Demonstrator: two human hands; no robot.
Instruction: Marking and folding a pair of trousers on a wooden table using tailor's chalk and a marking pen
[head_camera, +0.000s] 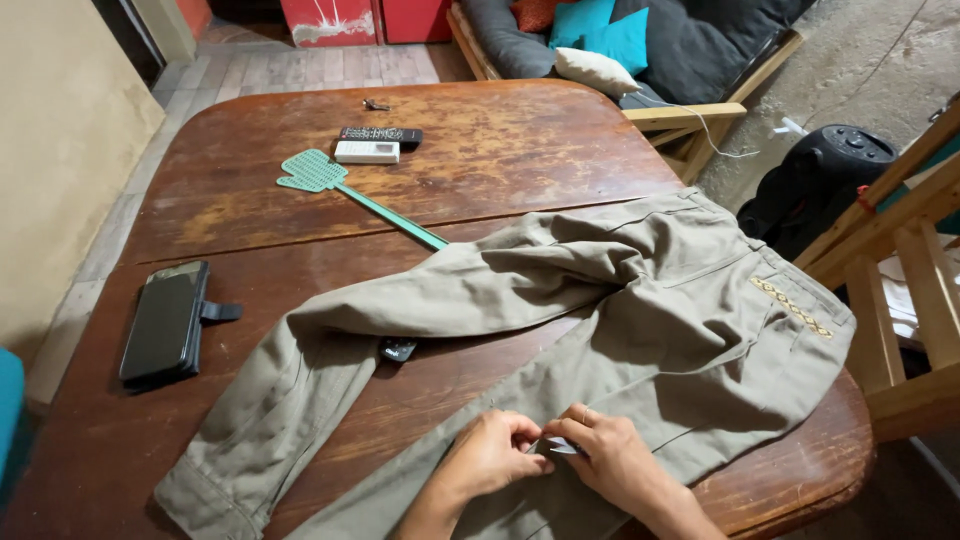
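A pair of olive-green trousers (640, 300) lies spread across a worn brown wooden table (480, 150), waist to the right, legs running left. My left hand (492, 455) and my right hand (605, 455) meet on the near trouser leg by the table's front edge. Both pinch the fabric there, fingertips touching around a small pale bit at the seam. I cannot tell what that small bit is.
A green fly swatter (330, 180) lies partly under the trousers. Two remotes (375, 143) and a small metal item (376, 104) sit at the far side, a phone in a black case (165, 320) at left. Wooden chair (900, 300) at right, sofa with cushions (610, 40) behind.
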